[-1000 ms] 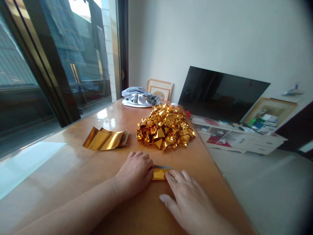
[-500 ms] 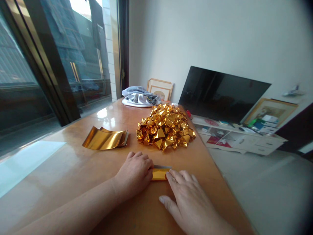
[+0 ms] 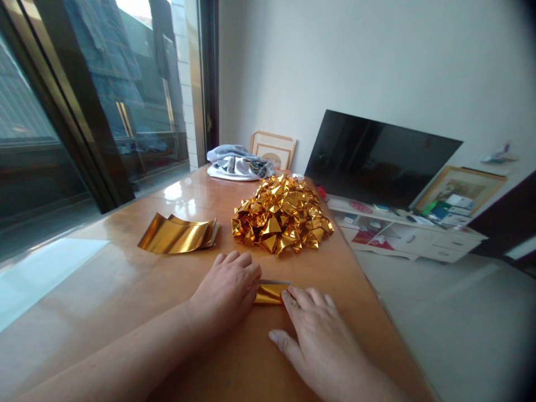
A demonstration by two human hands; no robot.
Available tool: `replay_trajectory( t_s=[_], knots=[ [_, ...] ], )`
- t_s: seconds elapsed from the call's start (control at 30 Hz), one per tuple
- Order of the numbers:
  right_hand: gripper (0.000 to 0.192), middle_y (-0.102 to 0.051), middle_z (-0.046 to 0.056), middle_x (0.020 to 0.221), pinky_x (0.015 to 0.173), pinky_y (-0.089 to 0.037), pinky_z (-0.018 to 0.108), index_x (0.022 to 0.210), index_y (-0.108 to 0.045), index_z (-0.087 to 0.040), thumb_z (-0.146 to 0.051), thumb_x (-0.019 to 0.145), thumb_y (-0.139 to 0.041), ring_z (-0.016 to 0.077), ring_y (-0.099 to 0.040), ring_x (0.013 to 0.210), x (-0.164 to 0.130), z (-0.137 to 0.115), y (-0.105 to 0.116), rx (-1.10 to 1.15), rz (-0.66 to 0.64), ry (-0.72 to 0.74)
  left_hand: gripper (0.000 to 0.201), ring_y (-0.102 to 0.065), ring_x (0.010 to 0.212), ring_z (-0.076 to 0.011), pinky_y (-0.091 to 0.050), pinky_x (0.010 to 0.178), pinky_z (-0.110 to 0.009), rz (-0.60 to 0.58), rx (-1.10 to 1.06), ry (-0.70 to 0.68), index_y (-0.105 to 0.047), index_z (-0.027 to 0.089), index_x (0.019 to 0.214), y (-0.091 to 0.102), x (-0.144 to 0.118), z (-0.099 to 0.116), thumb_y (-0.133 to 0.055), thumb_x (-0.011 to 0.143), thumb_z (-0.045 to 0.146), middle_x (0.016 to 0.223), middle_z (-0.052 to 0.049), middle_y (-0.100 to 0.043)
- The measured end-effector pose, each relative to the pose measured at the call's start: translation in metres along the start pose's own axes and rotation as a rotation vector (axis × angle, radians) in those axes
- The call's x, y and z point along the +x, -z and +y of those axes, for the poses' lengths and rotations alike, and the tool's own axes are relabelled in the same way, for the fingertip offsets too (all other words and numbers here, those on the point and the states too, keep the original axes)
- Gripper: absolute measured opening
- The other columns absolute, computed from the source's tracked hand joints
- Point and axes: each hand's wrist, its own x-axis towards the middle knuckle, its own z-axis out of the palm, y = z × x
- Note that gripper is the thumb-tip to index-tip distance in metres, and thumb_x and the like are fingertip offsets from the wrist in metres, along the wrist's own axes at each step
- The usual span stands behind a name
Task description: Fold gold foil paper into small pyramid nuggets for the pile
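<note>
R hand (image 3: 320, 335) open, fingertips on R end of gold strip (image 3: 270, 294), L hand (image 3: 228, 285) curled at L end, can't tell if gripping, strip btwn hands on tbl (image 3: 234, 363), gold sheets (image 3: 173, 234) farther L, gold pcs (image 3: 285, 215) piled beyond, cloth bundle (image 3: 237, 167) at far end

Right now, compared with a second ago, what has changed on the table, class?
The pale band along the gold paper's far edge looks narrower. The left hand and right hand stayed on it, nothing visibly let go. The gold pile and loose sheets stayed put.
</note>
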Motion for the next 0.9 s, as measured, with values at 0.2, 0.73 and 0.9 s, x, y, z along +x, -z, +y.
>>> replay_trajectory(
  t_s=[0.2, 0.73, 0.9],
  knots=[
    [0.059, -0.059, 0.011, 0.140, 0.108, -0.033, 0.051, 0.142, -0.056, -0.021, -0.054, 0.092, -0.056, 0.0345, -0.050, 0.122, 0.000, 0.002, -0.001, 0.004, 0.002, 0.014, 0.022, -0.054, 0.085, -0.0210, -0.040, 0.077, -0.033, -0.143, -0.028, -0.141, -0.069, 0.022, 0.082, 0.016, -0.004, -0.003, -0.052, 0.095, 0.027, 0.086, -0.006, -0.062],
    [0.063, -0.057, 0.013, 0.142, 0.108, -0.032, 0.057, 0.145, -0.052, -0.020, -0.056, 0.093, -0.053, 0.0365, -0.050, 0.124, -0.002, 0.000, -0.001, -0.032, -0.006, -0.006, 0.026, -0.058, 0.083, -0.0212, -0.042, 0.075, -0.031, -0.275, -0.045, -0.139, -0.074, 0.023, 0.085, 0.030, -0.007, -0.012, -0.050, 0.095, 0.025, 0.079, -0.006, -0.066],
    [0.063, -0.058, 0.014, 0.140, 0.107, -0.033, 0.056, 0.145, -0.053, -0.019, -0.056, 0.093, -0.053, 0.0368, -0.050, 0.123, -0.001, -0.001, 0.000, -0.038, 0.004, 0.000, 0.026, -0.058, 0.084, -0.0214, -0.042, 0.075, -0.031, -0.226, -0.052, -0.134, -0.074, 0.023, 0.086, 0.030, -0.008, -0.013, -0.049, 0.094, 0.023, 0.080, -0.006, -0.065]
  ],
)
